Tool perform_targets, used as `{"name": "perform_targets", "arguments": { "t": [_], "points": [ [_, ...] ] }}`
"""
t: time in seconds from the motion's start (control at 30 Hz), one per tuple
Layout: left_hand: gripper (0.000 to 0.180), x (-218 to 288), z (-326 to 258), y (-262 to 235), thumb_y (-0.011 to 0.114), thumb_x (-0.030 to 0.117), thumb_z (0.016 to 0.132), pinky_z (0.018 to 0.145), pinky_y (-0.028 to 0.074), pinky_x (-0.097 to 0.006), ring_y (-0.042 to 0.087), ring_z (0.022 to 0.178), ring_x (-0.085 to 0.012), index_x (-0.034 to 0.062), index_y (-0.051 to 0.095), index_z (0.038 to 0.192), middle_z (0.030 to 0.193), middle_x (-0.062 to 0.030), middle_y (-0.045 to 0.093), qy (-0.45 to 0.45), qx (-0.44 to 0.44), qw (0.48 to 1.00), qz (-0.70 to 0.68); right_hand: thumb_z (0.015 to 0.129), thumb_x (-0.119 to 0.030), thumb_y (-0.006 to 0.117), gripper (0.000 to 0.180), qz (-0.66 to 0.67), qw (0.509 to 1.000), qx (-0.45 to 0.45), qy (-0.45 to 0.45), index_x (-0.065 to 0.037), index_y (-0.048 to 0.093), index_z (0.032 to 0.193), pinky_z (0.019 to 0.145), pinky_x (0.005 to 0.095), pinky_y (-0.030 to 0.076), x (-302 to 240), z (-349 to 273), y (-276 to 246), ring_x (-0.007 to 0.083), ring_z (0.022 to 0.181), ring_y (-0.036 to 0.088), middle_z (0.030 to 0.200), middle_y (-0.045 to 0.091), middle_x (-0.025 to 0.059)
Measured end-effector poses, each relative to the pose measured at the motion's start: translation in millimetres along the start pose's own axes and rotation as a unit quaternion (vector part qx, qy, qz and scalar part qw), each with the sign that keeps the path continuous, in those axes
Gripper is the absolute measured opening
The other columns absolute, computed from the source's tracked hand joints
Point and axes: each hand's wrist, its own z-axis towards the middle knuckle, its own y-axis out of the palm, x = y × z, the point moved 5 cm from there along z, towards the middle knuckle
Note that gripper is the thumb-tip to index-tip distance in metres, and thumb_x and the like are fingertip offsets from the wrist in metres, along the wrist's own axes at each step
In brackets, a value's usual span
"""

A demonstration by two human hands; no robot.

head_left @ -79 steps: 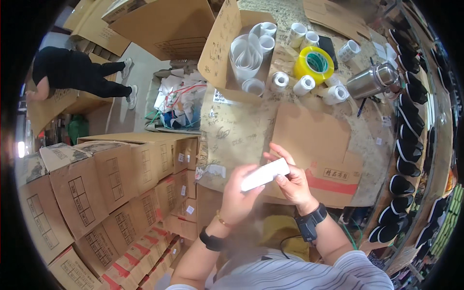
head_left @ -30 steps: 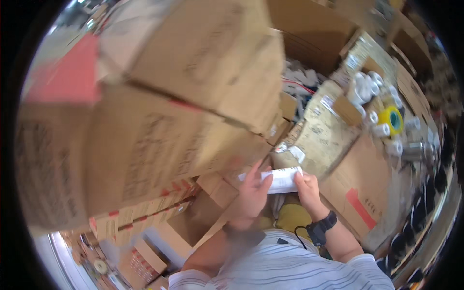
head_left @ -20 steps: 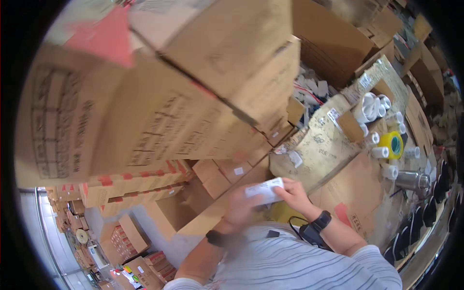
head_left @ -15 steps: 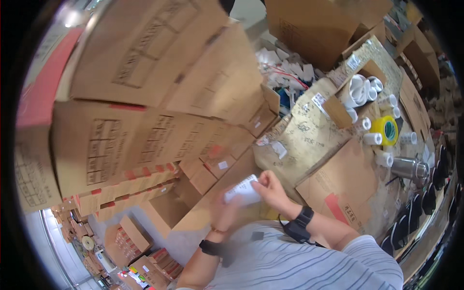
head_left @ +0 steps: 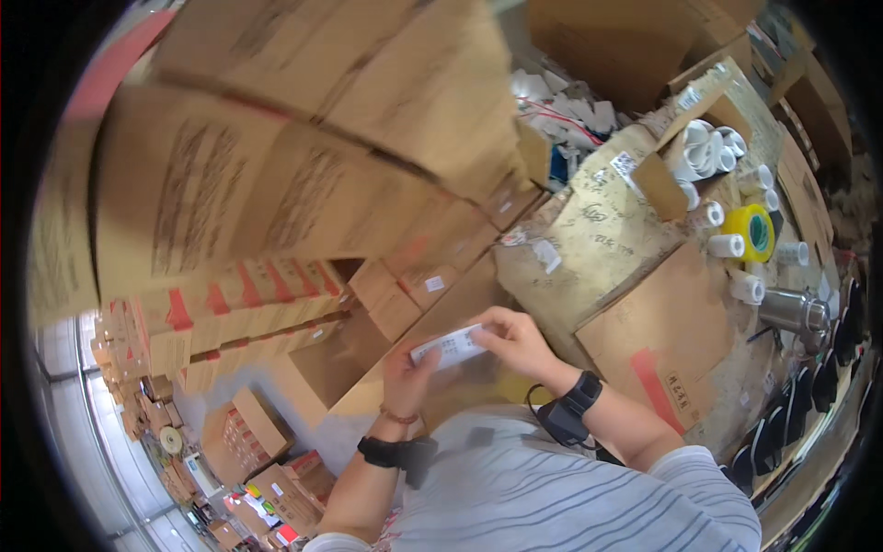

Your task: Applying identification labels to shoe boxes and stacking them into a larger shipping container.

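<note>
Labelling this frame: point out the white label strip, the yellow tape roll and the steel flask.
white label strip (head_left: 451, 346), head view, middle of its printed face
yellow tape roll (head_left: 748, 232), head view, its yellow outer band
steel flask (head_left: 789, 311), head view, its metal side

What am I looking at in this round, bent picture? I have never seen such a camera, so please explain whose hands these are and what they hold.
The picture comes from a wide fisheye camera worn on a person's head, looking down. That is why straight edges bend and the corners are black. There is no machine here: the two bare forearms rising from the lower edge belong to the wearer, who has a striped shirt.

The left hand and the right hand hold one white label between them, each gripping an end with its fingers. Each wrist carries a dark band.

To the left stand stacked cardboard boxes. To the right is a cardboard-covered table with white rolls, a yellow tape roll and a metal flask.
</note>
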Motion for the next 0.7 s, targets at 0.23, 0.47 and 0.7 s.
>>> {"name": "perform_targets", "arguments": {
  "t": [0.23,0.47,0.7],
  "points": [
    [0.015,-18.7,-38.5,-108.5,0.061,0.004,0.08,0.068,0.045,-0.021,0.055,0.076,-0.0075,-0.0026,0.059,0.094,0.086,-0.0046,0.062,0.064,0.078,0.995,-0.014,0.069,-0.014,0.068,0.015,-0.419,0.846,-0.049,-0.327,-0.006,0.063,0.08,0.058,0.0333,0.048,-65.7,8.0,116.0,0.0277,0.067,0.059,0.076,0.06,0.0104],
    [0.017,-79.0,-89.7,-215.5,0.062,0.011,0.078,0.065,0.046,-0.025,0.055,0.071,-0.0093,-0.0032,0.06,0.089,0.077,-0.0048,0.062,0.054,0.196,0.968,-0.146,0.069,-0.014,0.068,0.017,-0.433,0.827,-0.151,-0.324,-0.006,0.062,0.083,0.061,0.0342,0.049,-46.5,16.5,260.1,0.0271,0.068,0.06,0.078,0.061,0.0094],
    [0.011,-116.5,-124.4,-255.7,0.059,0.006,0.081,0.063,0.045,-0.021,0.054,0.07,-0.006,-0.0003,0.062,0.09,0.08,-0.0022,0.062,0.047,0.242,0.958,-0.145,0.067,-0.008,0.068,0.009,-0.475,0.819,-0.224,-0.231,-0.005,0.062,0.073,0.059,0.0339,0.049,-3.1,30.2,327.9,0.0258,0.066,0.06,0.075,0.062,0.0081]
  ]
}}
